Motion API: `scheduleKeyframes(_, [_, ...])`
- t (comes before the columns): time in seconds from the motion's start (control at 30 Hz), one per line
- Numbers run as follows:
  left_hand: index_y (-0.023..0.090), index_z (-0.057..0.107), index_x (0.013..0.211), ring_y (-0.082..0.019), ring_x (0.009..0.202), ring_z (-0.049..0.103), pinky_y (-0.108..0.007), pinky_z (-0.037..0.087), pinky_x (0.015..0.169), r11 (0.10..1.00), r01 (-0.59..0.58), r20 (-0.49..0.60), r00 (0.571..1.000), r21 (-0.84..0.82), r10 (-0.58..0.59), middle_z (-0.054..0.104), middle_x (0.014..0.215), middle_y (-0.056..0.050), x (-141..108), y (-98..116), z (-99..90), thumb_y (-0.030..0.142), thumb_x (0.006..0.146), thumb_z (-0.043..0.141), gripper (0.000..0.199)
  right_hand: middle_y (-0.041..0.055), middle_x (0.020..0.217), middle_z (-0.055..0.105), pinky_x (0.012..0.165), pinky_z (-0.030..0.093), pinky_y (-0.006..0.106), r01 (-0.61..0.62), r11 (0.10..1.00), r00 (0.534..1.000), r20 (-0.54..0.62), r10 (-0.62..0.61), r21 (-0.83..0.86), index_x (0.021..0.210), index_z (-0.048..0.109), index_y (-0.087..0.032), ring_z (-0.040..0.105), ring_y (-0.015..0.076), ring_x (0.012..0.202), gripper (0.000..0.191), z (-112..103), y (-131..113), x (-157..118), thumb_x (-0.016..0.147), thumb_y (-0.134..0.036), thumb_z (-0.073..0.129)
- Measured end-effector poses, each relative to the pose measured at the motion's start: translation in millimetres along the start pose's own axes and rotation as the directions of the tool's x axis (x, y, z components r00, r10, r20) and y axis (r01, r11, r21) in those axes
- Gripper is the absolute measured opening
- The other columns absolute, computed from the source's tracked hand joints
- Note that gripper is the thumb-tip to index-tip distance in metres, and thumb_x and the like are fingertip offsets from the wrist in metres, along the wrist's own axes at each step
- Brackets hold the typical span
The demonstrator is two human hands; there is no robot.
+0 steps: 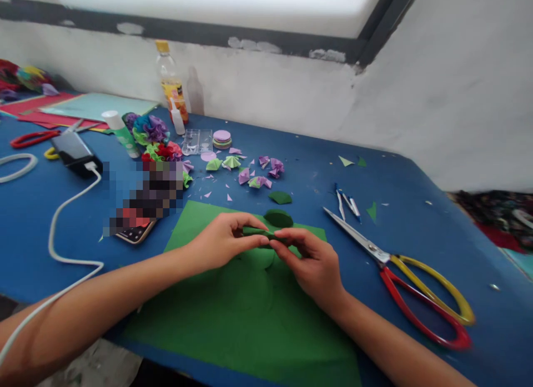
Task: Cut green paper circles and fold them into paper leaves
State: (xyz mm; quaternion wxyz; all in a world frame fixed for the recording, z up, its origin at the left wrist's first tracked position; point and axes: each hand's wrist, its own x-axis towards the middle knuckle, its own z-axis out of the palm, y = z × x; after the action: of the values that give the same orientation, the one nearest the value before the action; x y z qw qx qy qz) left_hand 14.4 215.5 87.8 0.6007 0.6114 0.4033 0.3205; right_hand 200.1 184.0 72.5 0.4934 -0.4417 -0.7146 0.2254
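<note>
Pinching a narrow, dark green paper piece [254,231] from both ends, the person holds it above the upper part of a large green sheet [225,320] spread on the blue counter [316,159]. The left hand [227,240] comes in from nine o'clock, its grip closed about the piece between thumb and fingers; the right hand [314,259], at four o'clock, has its grip on the opposite end, so the fingertips nearly meet. Reckoned from that piece, two dark green ovals, the nearer oval [278,218] and the farther oval [280,197], lie towards one o'clock. Purple paper rosettes [276,167] sit around twelve, among small scraps. Big scissors [377,251] with one red and one yellow handle rest at three o'clock, and a compass [340,201] lies between two and three. A glue stick [120,132] stands tilted at ten o'clock, while a yellow-capped bottle [171,93] stands upright at eleven, near the wall.
</note>
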Motion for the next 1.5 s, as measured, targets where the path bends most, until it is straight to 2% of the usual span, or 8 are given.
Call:
scheduleKeyframes(0.1, [0.015,0.073,0.081,-0.012,0.069,0.062,-0.022,0.046,0.064,0.995,-0.086,-0.022,0.996,0.052,0.087,0.073,0.078,-0.003,0,0,-2.6,0.025,0.074,0.07,0.013,-0.0032,0.071,0.069,0.059,0.052,0.019,0.025,1.0,1.0,0.01,-0.025,-0.012,0.089,0.067,-0.023,0.062,0.0096,0.059,0.012,1,-2,0,0.078,-0.018,0.07])
scheduleKeyframes(0.2, [0.015,0.074,0.082,-0.013,0.072,0.064,-0.022,0.048,0.067,0.991,-0.124,-0.004,0.992,0.054,0.124,0.074,0.08,-0.003,-1,0,-4.1,0.023,0.074,0.069,0.012,-0.0004,0.077,0.072,0.061,0.054,0.022,-0.01,1.0,0.999,0.043,0.01,-0.008,0.09,0.068,-0.022,0.064,0.0114,0.062,0.011,2,-3,1,0.078,-0.022,0.069])
scheduleKeyframes(0.37, [0.016,0.076,0.084,-0.012,0.067,0.062,-0.021,0.046,0.06,0.979,-0.128,0.017,0.992,0.157,0.127,0.074,0.077,-0.003,-3,1,-4.7,0.029,0.076,0.069,0.016,-0.0004,0.072,0.072,0.061,0.054,0.023,-0.047,0.998,0.997,0.056,0.049,-0.03,0.079,0.07,-0.02,0.065,0.0123,0.062,0.006,3,-6,4,0.081,-0.025,0.067])
scheduleKeyframes(0.5, [0.016,0.076,0.083,-0.011,0.062,0.058,-0.021,0.043,0.054,0.963,-0.128,-0.025,0.99,0.238,0.138,0.071,0.071,-0.003,-4,5,-6.5,0.034,0.079,0.065,0.022,-0.0008,0.073,0.072,0.06,0.053,0.023,-0.081,0.996,0.996,0.026,0.081,-0.031,0.079,0.07,-0.021,0.065,0.0121,0.062,0.007,4,-6,4,0.081,-0.026,0.066])
scheduleKeyframes(0.8, [0.015,0.075,0.084,-0.011,0.063,0.059,-0.021,0.047,0.057,0.958,-0.121,-0.007,0.992,0.261,0.128,0.07,0.07,-0.002,-2,7,-10.7,0.032,0.08,0.063,0.021,0.0003,0.075,0.072,0.061,0.055,0.026,-0.216,0.976,0.975,0.059,0.214,0.038,0.081,0.07,-0.021,0.066,0.014,0.064,0.013,2,-6,5,0.082,-0.031,0.064])
scheduleKeyframes(0.97, [0.015,0.075,0.083,-0.01,0.059,0.055,-0.02,0.042,0.052,0.937,-0.135,-0.008,0.989,0.321,0.145,0.069,0.068,-0.002,-4,5,-10.0,0.033,0.081,0.061,0.022,0.0001,0.076,0.073,0.059,0.053,0.023,-0.187,0.981,0.977,0.117,0.18,0.049,0.083,0.072,-0.02,0.066,0.0132,0.065,0.01,3,-5,6,0.079,-0.028,0.066])
scheduleKeyframes(1.17, [0.015,0.074,0.084,-0.011,0.062,0.059,-0.02,0.044,0.055,0.918,-0.192,0.03,0.981,0.346,0.194,0.071,0.073,-0.003,-7,6,-8.6,0.03,0.079,0.065,0.018,-0.0015,0.069,0.071,0.056,0.05,0.022,-0.108,0.994,0.989,0.106,0.107,0.005,0.079,0.071,-0.02,0.062,0.0111,0.059,0.007,3,-8,5,0.08,-0.025,0.066])
scheduleKeyframes(1.5, [0.016,0.075,0.082,-0.011,0.059,0.055,-0.021,0.041,0.054,0.85,-0.242,0.047,0.967,0.468,0.249,0.07,0.068,-0.002,-8,5,-8.9,0.029,0.083,0.06,0.019,-0.0014,0.068,0.072,0.058,0.051,0.025,-0.092,0.994,0.99,0.104,0.098,-0.059,0.076,0.072,-0.022,0.063,0.0134,0.06,0.01,4,-10,6,0.08,-0.028,0.065])
